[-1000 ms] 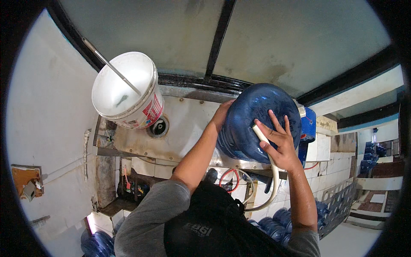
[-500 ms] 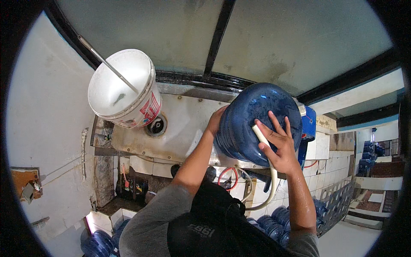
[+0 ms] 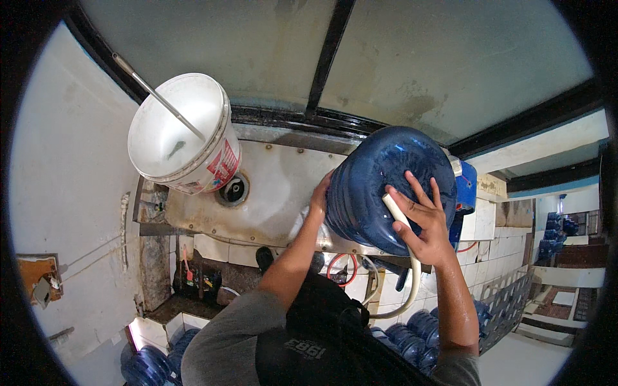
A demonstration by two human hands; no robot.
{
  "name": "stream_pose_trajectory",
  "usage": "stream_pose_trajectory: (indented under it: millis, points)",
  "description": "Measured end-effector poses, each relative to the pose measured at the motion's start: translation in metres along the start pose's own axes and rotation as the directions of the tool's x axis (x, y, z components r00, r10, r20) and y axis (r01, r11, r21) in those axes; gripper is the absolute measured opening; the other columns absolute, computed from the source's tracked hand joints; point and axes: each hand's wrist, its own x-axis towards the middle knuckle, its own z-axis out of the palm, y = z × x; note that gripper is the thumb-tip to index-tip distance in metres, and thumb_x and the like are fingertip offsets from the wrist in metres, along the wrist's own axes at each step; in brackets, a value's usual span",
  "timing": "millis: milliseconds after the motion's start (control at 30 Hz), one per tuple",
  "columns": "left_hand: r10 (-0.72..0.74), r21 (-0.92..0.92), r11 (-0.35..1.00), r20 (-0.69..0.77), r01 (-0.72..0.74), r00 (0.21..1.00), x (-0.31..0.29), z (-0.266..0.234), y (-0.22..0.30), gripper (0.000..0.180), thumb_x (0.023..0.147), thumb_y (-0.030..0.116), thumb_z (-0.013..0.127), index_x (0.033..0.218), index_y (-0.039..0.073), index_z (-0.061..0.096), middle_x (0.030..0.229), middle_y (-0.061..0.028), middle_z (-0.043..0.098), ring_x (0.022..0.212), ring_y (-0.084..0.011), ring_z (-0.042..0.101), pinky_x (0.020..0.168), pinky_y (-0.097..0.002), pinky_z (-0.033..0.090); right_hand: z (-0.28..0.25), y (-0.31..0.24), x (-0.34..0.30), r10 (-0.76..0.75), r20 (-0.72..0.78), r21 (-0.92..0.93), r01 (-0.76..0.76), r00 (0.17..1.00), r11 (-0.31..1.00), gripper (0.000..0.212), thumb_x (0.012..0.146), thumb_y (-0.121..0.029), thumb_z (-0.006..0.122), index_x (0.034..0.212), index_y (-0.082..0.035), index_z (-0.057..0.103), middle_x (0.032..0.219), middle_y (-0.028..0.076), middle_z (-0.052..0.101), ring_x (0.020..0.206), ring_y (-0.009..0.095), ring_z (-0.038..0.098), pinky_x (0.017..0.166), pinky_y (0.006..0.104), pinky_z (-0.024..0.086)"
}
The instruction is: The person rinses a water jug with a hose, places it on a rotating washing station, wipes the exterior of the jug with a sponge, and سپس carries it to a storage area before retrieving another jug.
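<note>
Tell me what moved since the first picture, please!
The left hand slid along the big blue bottle, a little nearer the person. Nothing was visibly grabbed or let go. The right hand still holds the pale hose at the bottle's round end. The white bucket still has its metal stick inside.

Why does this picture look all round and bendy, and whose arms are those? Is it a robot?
No robot here! Those are a person's own bare arms. A camera on their head looks down, and its very wide fisheye lens bends straight edges.

The left hand rests against the side of a big blue jug. The right hand spreads over its round end, with a cream hose between thumb and fingers. I can't tell whether water is running.

The jug is over a metal counter. At the counter's left end is a white bucket with a metal rod leaning in it.
</note>
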Motion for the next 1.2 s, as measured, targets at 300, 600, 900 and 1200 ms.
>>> stream_pose_trajectory:
  millis: [300, 600, 900, 1200]
  points:
    - [0.432, 0.282, 0.891, -0.289, -0.355, 0.854, -0.081, 0.035, -0.058, 0.071, 0.109, 0.051, 0.043, 0.159, 0.000, 0.034, 0.158, -0.0165, 0.044, 0.144, -0.0281, 0.044, 0.122, -0.0406, 0.030, -0.002, 0.006, -0.010, 0.018, -0.003, 0.032, -0.017, 1.000, 0.999, 0.052, 0.096, -0.038, 0.064, 0.145, -0.018, 0.062, 0.142, 0.004, 0.066, 0.152, 0.032, 0.038, 0.125, 0.0619, 0.004]
    - [0.078, -0.093, 0.993, 0.023, -0.076, 0.997, 0.014, -0.070, -0.050, 0.077, 0.107, 0.056, 0.047, 0.159, 0.001, 0.034, 0.164, -0.0153, 0.036, 0.150, -0.0267, 0.036, 0.125, -0.0412, 0.025, -0.002, 0.000, 0.005, -0.062, 0.012, 0.019, 0.062, 0.998, 0.998, 0.052, 0.095, -0.034, 0.066, 0.145, -0.020, 0.062, 0.139, 0.005, 0.068, 0.152, 0.032, 0.039, 0.125, 0.0621, 0.005]
    - [0.205, 0.076, 0.979, -0.381, -0.190, 0.902, -0.085, 0.006, -0.090, 0.071, 0.106, 0.053, 0.051, 0.155, 0.002, 0.042, 0.153, -0.0154, 0.050, 0.136, -0.0266, 0.052, 0.117, -0.0388, 0.039, -0.005, 0.009, -0.009, 0.002, 0.005, 0.045, -0.002, 1.000, 0.999, 0.052, 0.092, -0.032, 0.068, 0.142, -0.018, 0.065, 0.136, 0.006, 0.070, 0.150, 0.032, 0.042, 0.126, 0.0607, 0.006]
    - [-0.280, 0.040, 0.960, 0.154, 0.277, 0.948, 0.033, 0.008, 0.015, 0.047, 0.109, 0.036, 0.049, 0.135, 0.000, 0.063, 0.128, -0.0133, 0.069, 0.115, -0.0232, 0.067, 0.103, -0.0363, 0.051, -0.008, 0.014, -0.010, -0.032, 0.059, 0.055, 0.029, 0.998, 0.998, 0.052, 0.092, -0.032, 0.067, 0.142, -0.016, 0.065, 0.140, 0.006, 0.067, 0.151, 0.034, 0.040, 0.126, 0.0595, 0.003]
